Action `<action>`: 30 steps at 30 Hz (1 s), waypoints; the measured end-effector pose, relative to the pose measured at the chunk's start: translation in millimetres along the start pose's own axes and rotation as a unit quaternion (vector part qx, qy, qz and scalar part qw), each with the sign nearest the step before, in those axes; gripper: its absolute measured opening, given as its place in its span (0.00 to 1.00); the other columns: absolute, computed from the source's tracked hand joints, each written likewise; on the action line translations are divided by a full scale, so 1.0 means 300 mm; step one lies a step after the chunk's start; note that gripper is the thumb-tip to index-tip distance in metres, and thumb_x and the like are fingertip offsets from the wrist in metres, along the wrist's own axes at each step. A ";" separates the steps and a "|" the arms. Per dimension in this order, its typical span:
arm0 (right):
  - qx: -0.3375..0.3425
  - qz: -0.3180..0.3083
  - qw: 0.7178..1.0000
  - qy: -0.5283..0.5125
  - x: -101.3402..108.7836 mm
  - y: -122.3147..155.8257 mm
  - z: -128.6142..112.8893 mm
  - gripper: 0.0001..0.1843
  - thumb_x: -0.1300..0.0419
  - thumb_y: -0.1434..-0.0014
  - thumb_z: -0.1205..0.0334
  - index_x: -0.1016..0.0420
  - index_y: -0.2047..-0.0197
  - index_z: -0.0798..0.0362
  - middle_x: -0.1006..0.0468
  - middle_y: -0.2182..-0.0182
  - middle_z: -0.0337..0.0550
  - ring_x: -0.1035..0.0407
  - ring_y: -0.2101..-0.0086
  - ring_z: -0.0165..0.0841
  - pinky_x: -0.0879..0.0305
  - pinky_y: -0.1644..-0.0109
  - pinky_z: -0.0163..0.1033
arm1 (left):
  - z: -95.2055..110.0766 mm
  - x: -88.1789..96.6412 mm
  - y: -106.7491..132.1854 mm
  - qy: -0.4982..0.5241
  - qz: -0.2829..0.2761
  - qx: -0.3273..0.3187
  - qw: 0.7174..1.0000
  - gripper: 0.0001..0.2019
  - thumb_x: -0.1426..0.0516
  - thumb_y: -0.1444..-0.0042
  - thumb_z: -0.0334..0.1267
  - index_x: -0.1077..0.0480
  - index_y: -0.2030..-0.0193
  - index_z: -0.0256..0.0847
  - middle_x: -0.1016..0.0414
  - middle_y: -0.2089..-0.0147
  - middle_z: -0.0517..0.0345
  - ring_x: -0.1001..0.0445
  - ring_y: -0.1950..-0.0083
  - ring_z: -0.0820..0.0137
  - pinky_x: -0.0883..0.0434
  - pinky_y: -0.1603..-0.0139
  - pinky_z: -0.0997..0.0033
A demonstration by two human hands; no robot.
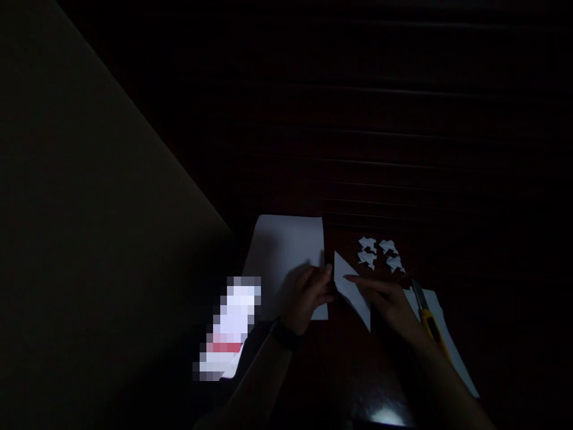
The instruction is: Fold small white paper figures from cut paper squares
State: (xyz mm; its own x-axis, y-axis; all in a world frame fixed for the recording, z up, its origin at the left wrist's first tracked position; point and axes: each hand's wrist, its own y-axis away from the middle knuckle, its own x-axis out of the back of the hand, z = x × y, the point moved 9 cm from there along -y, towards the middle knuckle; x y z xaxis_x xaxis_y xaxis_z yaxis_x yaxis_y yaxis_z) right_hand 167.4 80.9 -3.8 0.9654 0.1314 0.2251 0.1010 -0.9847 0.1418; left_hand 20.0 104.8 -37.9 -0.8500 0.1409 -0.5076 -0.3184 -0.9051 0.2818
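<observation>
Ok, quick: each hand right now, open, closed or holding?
Left hand: loosely open beside the folded paper; contact unclear.
Right hand: index finger extended over that paper; whether it grips cannot be told.

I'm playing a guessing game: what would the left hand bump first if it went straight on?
The left hand would probably bump the folded white paper just ahead; it's too dark to tell whether they touch.

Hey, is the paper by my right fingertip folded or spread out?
Folded, it seems: the small paper has sharp points and slanted edges, unlike the large rectangular sheet at left.
</observation>
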 end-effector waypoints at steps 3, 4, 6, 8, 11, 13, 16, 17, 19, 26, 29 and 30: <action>0.022 -0.037 0.998 0.049 -0.036 0.008 -0.008 0.17 0.49 0.40 0.60 0.28 0.49 0.44 0.25 0.53 0.40 0.31 0.54 0.41 0.38 0.48 0.49 | -0.005 0.021 -0.002 -0.068 0.023 -0.013 0.997 0.14 0.41 0.49 0.44 0.31 0.62 0.36 0.27 0.63 0.53 0.27 0.64 0.70 0.28 0.64 0.70; 0.029 -0.046 0.997 0.058 -0.044 0.011 -0.011 0.17 0.49 0.40 0.60 0.29 0.48 0.44 0.25 0.53 0.40 0.31 0.54 0.41 0.38 0.48 0.49 | -0.005 0.031 -0.003 -0.092 0.033 -0.020 0.995 0.14 0.40 0.51 0.44 0.30 0.62 0.36 0.26 0.64 0.54 0.27 0.65 0.70 0.29 0.66 0.72; 0.035 -0.061 0.995 0.067 -0.060 0.015 -0.017 0.18 0.50 0.39 0.59 0.30 0.47 0.44 0.25 0.52 0.39 0.30 0.54 0.41 0.37 0.48 0.49 | 0.000 0.048 -0.007 -0.125 0.055 -0.041 0.990 0.14 0.38 0.53 0.44 0.30 0.64 0.37 0.25 0.66 0.55 0.27 0.66 0.71 0.30 0.68 0.75; 0.036 -0.077 0.994 0.065 -0.077 0.020 -0.027 0.18 0.51 0.38 0.58 0.32 0.45 0.44 0.25 0.52 0.39 0.31 0.53 0.40 0.37 0.48 0.47 | 0.010 0.062 -0.011 -0.132 0.074 -0.064 0.986 0.14 0.37 0.55 0.43 0.29 0.64 0.38 0.24 0.66 0.56 0.26 0.65 0.70 0.31 0.68 0.75; 0.043 -0.096 0.993 0.046 -0.100 0.025 -0.050 0.19 0.50 0.38 0.57 0.34 0.44 0.43 0.27 0.50 0.38 0.34 0.50 0.39 0.41 0.44 0.46 | 0.015 0.075 -0.014 -0.123 0.099 -0.075 0.985 0.16 0.37 0.55 0.44 0.28 0.60 0.39 0.23 0.64 0.54 0.25 0.64 0.67 0.30 0.65 0.71; 0.049 -0.090 0.994 0.030 -0.102 0.025 -0.064 0.21 0.46 0.40 0.57 0.35 0.43 0.43 0.30 0.47 0.38 0.36 0.48 0.39 0.42 0.43 0.46 | 0.014 0.075 -0.013 -0.119 0.104 -0.071 0.985 0.18 0.38 0.55 0.44 0.28 0.57 0.38 0.22 0.61 0.52 0.24 0.62 0.65 0.29 0.63 0.69; 0.039 -0.062 0.997 -0.020 -0.088 0.020 -0.060 0.30 0.42 0.44 0.57 0.44 0.39 0.44 0.31 0.47 0.42 0.34 0.51 0.39 0.37 0.48 0.45 | 0.018 0.071 -0.007 -0.134 0.110 -0.073 0.982 0.18 0.38 0.54 0.44 0.27 0.57 0.37 0.22 0.59 0.50 0.24 0.60 0.63 0.28 0.62 0.67; 0.032 -0.049 0.998 -0.037 -0.080 0.017 -0.052 0.32 0.42 0.44 0.57 0.48 0.37 0.44 0.28 0.50 0.43 0.32 0.54 0.38 0.35 0.51 0.44 | 0.019 0.068 -0.005 -0.150 0.110 -0.075 0.980 0.18 0.38 0.54 0.45 0.26 0.58 0.37 0.22 0.60 0.50 0.24 0.60 0.62 0.28 0.62 0.68; 0.025 -0.026 0.998 -0.057 -0.064 0.014 -0.037 0.38 0.41 0.44 0.57 0.55 0.35 0.44 0.24 0.60 0.42 0.29 0.60 0.36 0.32 0.56 0.43 | 0.022 0.053 -0.001 -0.192 0.100 -0.082 0.973 0.17 0.38 0.54 0.45 0.25 0.60 0.37 0.21 0.62 0.51 0.24 0.62 0.62 0.29 0.64 0.68; 0.041 -0.030 0.998 -0.036 -0.066 0.032 -0.020 0.46 0.37 0.50 0.59 0.58 0.35 0.44 0.26 0.64 0.41 0.31 0.65 0.35 0.32 0.62 0.41 | 0.042 -0.014 0.036 -0.280 0.050 -0.141 0.948 0.13 0.41 0.51 0.46 0.23 0.64 0.40 0.21 0.64 0.54 0.25 0.62 0.63 0.30 0.62 0.69; 0.050 -0.028 0.998 -0.026 -0.072 0.048 -0.014 0.43 0.37 0.51 0.61 0.54 0.36 0.44 0.27 0.61 0.42 0.31 0.63 0.36 0.32 0.60 0.42 | 0.027 -0.022 0.064 -0.281 0.035 -0.140 0.949 0.13 0.40 0.52 0.44 0.23 0.62 0.39 0.21 0.63 0.52 0.25 0.62 0.63 0.29 0.62 0.68; 0.058 -0.023 0.998 -0.020 -0.073 0.054 -0.017 0.41 0.37 0.51 0.62 0.51 0.37 0.44 0.27 0.61 0.42 0.31 0.62 0.37 0.32 0.59 0.42 | 0.017 -0.020 0.074 -0.277 0.032 -0.135 0.951 0.14 0.39 0.53 0.44 0.24 0.61 0.38 0.21 0.62 0.52 0.25 0.62 0.63 0.29 0.62 0.68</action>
State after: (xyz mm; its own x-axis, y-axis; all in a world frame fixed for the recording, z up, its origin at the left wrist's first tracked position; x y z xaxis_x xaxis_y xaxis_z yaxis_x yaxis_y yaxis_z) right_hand 146.6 62.6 -1.5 0.9676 0.1745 0.1826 0.1702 -0.9846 0.0387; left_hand 15.9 85.8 -24.3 -0.9786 0.2032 0.0312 -0.2019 -0.9785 0.0411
